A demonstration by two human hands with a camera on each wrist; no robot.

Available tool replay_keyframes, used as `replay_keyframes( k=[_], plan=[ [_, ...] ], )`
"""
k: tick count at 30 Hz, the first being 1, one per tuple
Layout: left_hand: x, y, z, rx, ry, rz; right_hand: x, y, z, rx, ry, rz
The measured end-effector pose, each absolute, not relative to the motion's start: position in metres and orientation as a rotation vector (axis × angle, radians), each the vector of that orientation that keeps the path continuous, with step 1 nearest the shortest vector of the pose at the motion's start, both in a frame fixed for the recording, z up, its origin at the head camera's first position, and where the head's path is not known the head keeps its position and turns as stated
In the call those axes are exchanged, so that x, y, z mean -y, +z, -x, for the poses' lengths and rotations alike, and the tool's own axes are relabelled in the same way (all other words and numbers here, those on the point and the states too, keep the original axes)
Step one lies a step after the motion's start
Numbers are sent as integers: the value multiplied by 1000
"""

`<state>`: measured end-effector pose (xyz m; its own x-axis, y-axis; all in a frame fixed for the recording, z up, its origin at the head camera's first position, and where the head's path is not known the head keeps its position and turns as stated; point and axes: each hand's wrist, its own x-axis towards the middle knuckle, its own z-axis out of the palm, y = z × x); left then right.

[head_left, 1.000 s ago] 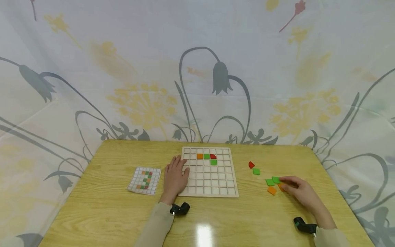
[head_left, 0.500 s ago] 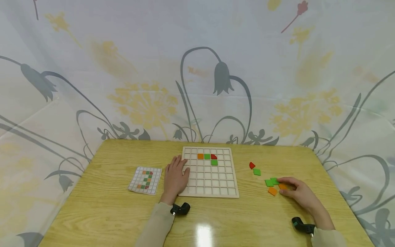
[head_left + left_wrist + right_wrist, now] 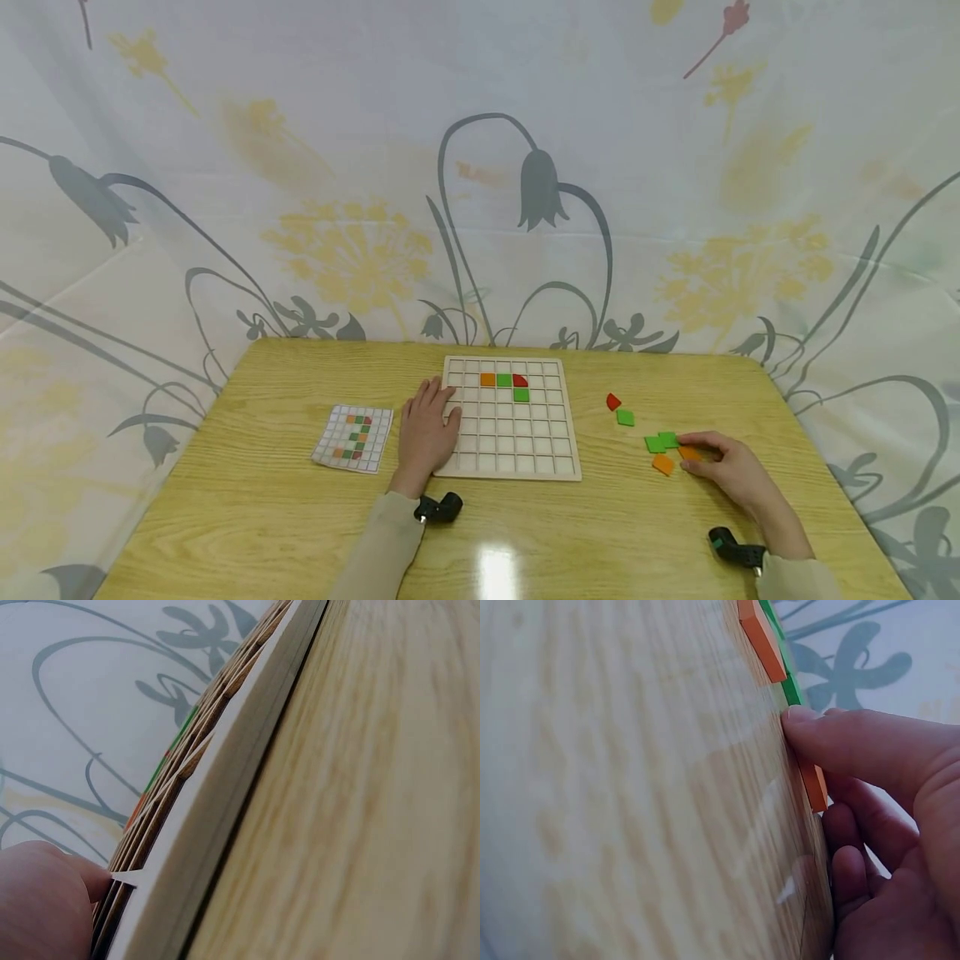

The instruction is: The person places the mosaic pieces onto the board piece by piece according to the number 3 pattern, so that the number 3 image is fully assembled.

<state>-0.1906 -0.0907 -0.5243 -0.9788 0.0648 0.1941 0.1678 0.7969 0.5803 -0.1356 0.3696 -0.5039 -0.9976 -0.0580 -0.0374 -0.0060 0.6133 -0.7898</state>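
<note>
My left hand (image 3: 429,429) rests flat on the left edge of a pale wooden grid board (image 3: 572,433); in the left wrist view a fingertip (image 3: 97,877) lies at the board's rim. Set in the board are an orange tile (image 3: 487,380), a green tile (image 3: 504,380), a red quarter-round tile (image 3: 520,381) and another green tile (image 3: 521,395). On the right, my right hand (image 3: 731,471) has its thumb and forefinger curled around a square orange tile (image 3: 689,454) on the table. Right next to it lie two green tiles (image 3: 655,445) and a second orange tile (image 3: 663,464).
A paper card (image 3: 330,446) printed with a coloured grid pattern lies left of my left hand. Between the board and the right-hand tiles are a red quarter-round tile (image 3: 613,402) and a green tile (image 3: 626,417). A patterned curtain (image 3: 480,250) hangs behind the wooden table (image 3: 615,533).
My right hand has shifted slightly left, its thumb coming further around the orange tile. The upper green tile by its fingertips has slid a little left. The left hand stays put.
</note>
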Motion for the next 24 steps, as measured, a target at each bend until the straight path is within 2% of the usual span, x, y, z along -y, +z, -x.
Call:
replay_keyframes(
  k=[24],
  plan=[
    [92,-528,191,2818,-925,178,-367,-492,135,-2859,-1168,11]
  ],
)
